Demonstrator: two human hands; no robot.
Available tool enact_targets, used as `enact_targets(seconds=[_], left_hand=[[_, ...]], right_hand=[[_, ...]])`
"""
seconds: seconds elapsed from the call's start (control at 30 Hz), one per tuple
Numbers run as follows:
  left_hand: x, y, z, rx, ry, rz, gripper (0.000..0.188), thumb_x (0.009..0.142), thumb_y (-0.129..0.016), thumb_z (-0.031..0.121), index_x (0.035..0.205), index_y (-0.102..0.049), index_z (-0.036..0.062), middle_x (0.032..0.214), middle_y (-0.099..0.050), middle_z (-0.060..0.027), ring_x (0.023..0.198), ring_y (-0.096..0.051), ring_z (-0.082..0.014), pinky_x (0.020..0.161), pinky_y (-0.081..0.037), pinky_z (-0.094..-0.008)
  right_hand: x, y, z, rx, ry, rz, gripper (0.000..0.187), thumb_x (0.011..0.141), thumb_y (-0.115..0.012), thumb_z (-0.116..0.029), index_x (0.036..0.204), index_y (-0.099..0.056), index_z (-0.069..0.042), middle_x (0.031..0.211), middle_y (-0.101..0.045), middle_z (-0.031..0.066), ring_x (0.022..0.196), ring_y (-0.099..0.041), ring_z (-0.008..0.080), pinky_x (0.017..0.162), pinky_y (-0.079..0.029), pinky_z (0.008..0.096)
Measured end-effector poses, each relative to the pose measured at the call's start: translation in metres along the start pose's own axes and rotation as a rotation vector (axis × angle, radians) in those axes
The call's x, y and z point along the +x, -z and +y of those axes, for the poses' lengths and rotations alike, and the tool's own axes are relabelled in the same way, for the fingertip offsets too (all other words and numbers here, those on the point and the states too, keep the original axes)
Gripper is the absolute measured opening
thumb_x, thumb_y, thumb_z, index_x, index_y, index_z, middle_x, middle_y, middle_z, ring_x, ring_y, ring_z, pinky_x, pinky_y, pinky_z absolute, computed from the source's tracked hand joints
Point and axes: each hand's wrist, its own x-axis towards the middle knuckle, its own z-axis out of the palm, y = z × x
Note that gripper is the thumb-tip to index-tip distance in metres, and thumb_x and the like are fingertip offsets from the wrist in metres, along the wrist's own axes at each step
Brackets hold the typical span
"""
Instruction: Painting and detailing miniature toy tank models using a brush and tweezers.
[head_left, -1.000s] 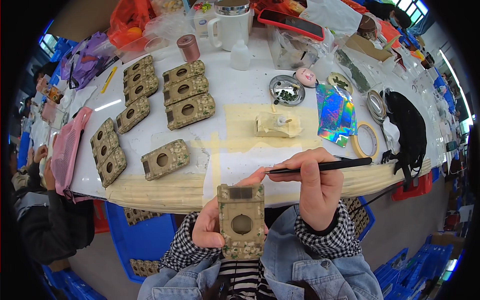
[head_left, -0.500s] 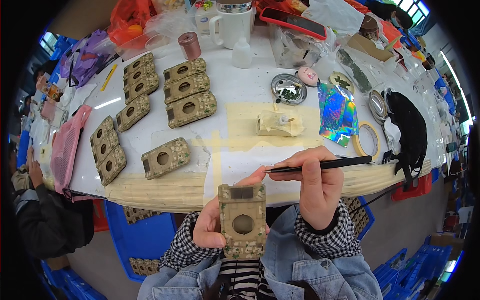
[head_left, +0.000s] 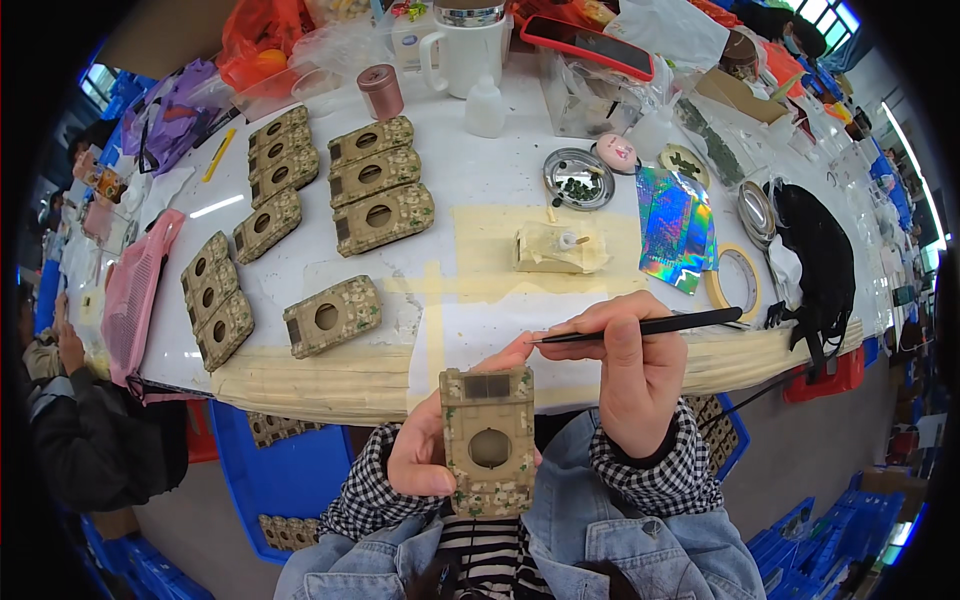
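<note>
My left hand point(head_left: 420, 455) grips a camouflage-painted model tank hull point(head_left: 487, 405), its round opening facing up, over the near edge of the table. In my right hand point(head_left: 640, 375) are black tweezers point(head_left: 650, 326), pinched between thumb and fingers. Their tip meets the outstretched fingertip of my left hand, just beyond the hull. Whether a tiny piece sits at the tip is too small to tell. Another matching hull point(head_left: 333, 316) lies on the table to the left. More hulls stand in rows behind it, including a group of three point(head_left: 378, 215).
A taped block point(head_left: 550, 250) with a short peg sits on the table ahead. Beyond are a metal dish point(head_left: 578, 180) of dark green bits, shiny holographic sheets point(head_left: 672, 230), and a tape roll point(head_left: 735, 283). A white mug point(head_left: 472, 55) stands far back; a blue tray point(head_left: 265, 480) is below left.
The hull and both hands stay almost in place, with only a very slight shift. The tweezers still touch the left fingertip.
</note>
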Motion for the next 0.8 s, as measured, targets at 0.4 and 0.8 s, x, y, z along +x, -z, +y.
enact_targets(seconds=[0.4,0.8], left_hand=[[0.005,-0.011,0.01,-0.125,-0.016,0.165,0.105,0.081,-0.067,0.048,0.15,-0.001,0.0058,0.152,-0.018,-0.0224,0.119,-0.052,-0.0292,0.094,-0.048,-0.0396],[0.007,-0.018,0.011,-0.352,-0.062,0.226,0.057,0.101,-0.029,0.044,0.146,-0.019,0.0098,0.141,-0.039,-0.0179,0.122,-0.052,-0.0244,0.095,-0.052,-0.0372]], right_hand=[[0.01,0.013,-0.019,-0.053,0.189,-0.157,0.019,0.098,-0.049,-0.012,0.098,-0.057,0.006,0.089,-0.067,0.0173,0.085,-0.067,0.0216,0.077,-0.055,0.0316],[0.027,0.001,-0.063,-0.337,0.231,-0.63,0.015,0.083,-0.07,-0.01,0.091,-0.065,0.002,0.086,-0.067,0.0099,0.077,-0.064,0.0244,0.071,-0.05,0.032]])
